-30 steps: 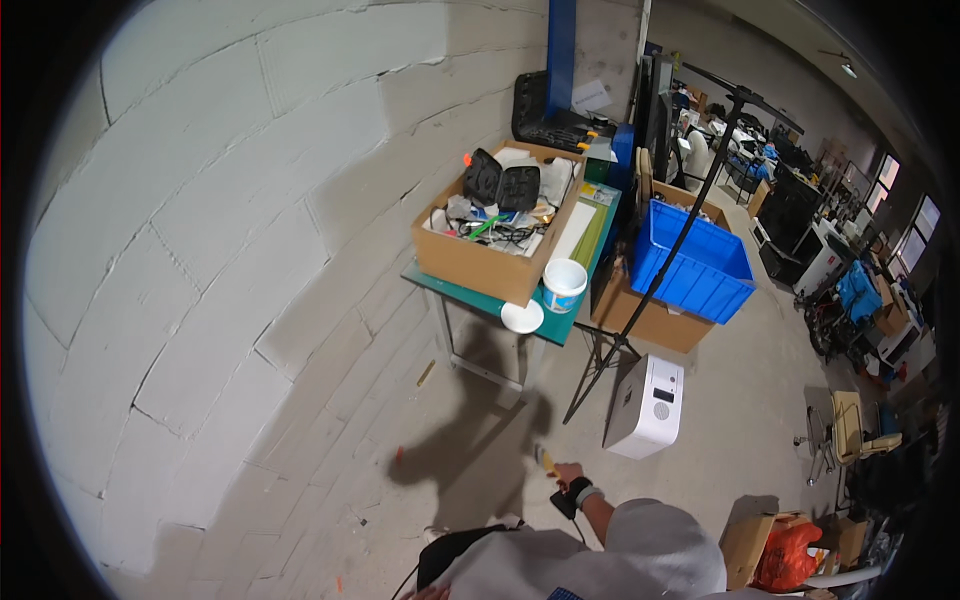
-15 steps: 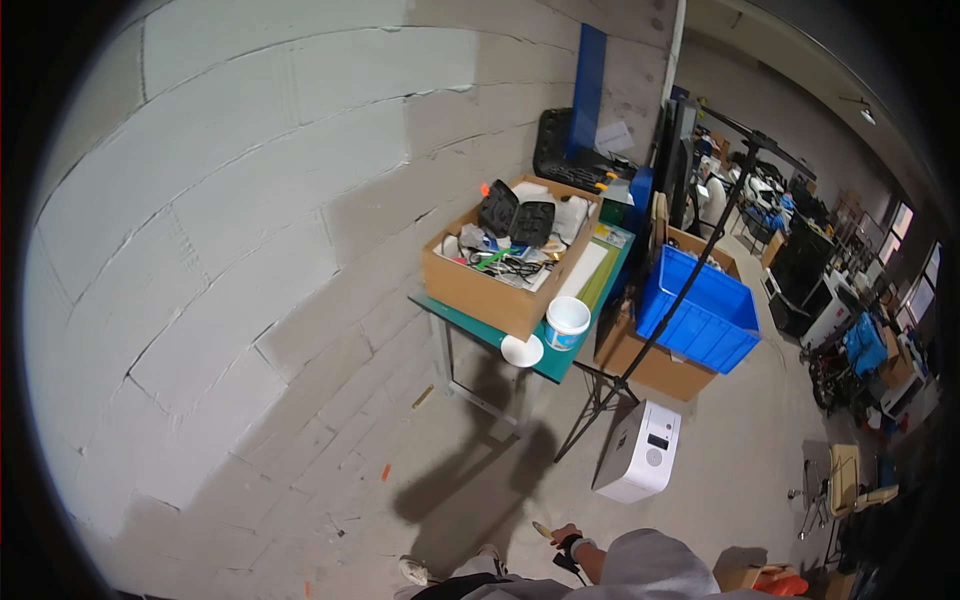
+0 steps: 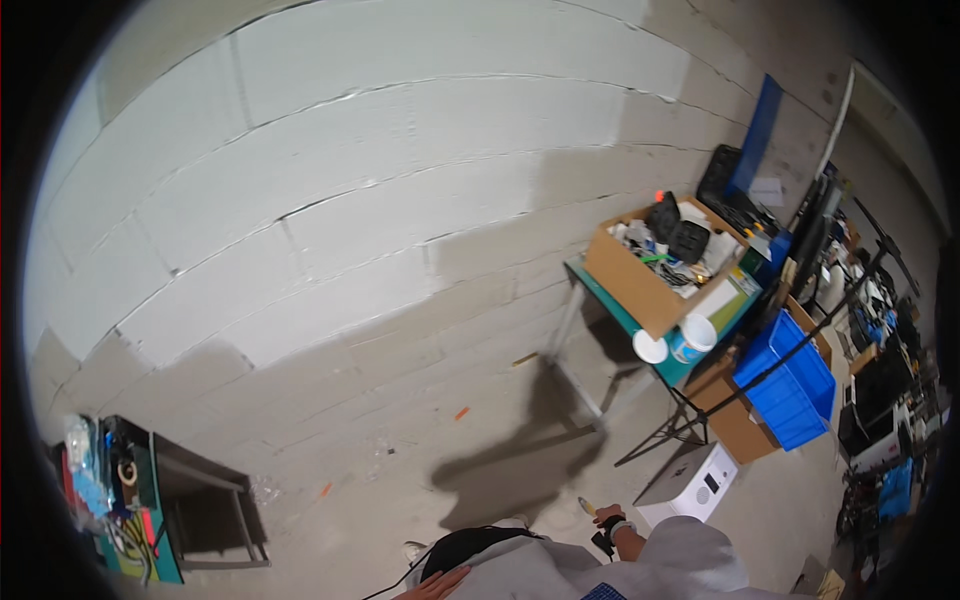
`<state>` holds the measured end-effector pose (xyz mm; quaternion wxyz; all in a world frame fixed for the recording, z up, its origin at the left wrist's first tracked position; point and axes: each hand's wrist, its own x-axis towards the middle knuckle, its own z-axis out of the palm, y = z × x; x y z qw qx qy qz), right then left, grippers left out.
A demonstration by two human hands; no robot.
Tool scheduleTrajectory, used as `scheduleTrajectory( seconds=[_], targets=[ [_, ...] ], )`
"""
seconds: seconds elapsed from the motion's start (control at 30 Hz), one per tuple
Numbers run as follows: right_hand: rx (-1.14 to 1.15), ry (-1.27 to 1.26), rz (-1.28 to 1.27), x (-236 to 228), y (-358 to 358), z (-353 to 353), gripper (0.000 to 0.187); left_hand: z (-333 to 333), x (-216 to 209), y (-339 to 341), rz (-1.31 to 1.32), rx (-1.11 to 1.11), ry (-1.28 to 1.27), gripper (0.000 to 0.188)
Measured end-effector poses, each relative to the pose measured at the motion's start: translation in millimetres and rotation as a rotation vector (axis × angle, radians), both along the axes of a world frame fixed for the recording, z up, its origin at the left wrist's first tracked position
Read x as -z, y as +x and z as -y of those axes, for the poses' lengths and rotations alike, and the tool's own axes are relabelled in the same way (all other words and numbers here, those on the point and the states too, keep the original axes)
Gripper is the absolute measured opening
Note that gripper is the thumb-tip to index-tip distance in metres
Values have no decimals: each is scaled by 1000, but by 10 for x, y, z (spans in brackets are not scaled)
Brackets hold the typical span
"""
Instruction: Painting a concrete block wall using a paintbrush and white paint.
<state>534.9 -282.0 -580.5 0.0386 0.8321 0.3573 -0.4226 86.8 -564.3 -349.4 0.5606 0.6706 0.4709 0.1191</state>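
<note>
In my right hand [image 3: 609,517], which is closed, there is a small yellowish tool [image 3: 586,506] that looks like a brush; its exact kind is too small to tell. It points away from me, over the floor. My left hand [image 3: 441,583] shows at the lower edge, fingers stretched out and lying flat against my grey clothing. Ahead rises a block wall [image 3: 400,210], whiter over its upper part and greyer below. On a green-topped table [image 3: 612,303] at the right stand an open white bucket [image 3: 694,338] and a round white lid [image 3: 650,347], both apart from my hands.
A cardboard box [image 3: 640,285] full of odds and ends sits on that table. Beside it are a blue crate [image 3: 785,390], a black tripod stand [image 3: 765,378] and a white appliance [image 3: 690,485] on the floor. Another laden table [image 3: 165,545] stands at the lower left.
My view has swung to the left, so the table and crate sit farther right. The left-hand table and my left hand have come into sight. My right hand still holds the tool.
</note>
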Motion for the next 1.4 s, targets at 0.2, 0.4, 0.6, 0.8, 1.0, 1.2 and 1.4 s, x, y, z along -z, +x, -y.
scheduleTrajectory(
  seconds=[0.2,0.4,0.6,0.8,1.0,1.2,1.4],
  targets=[
    [-40,143,-58,-245,-1118,-150,25,447,45,-465,64,-3,273,84],
    [-379,253,27,-408,-2117,-206,30,759,166,-1089,100,-23,313,81],
    [-610,581,128,-572,-3090,-49,47,962,278,-1567,137,-32,342,79],
    [-292,575,-454,-1257,-3633,-206,30,1010,355,-1775,156,-23,362,77],
    [-87,1058,-1056,-3374,-3795,-494,35,797,346,-1710,174,-15,379,75],
    [-285,746,-1169,-3839,-3583,-736,38,428,341,-1457,180,-10,396,73],
    [174,658,-1283,-3244,-3100,-931,36,94,349,-1086,159,-38,422,72]
  ],
)
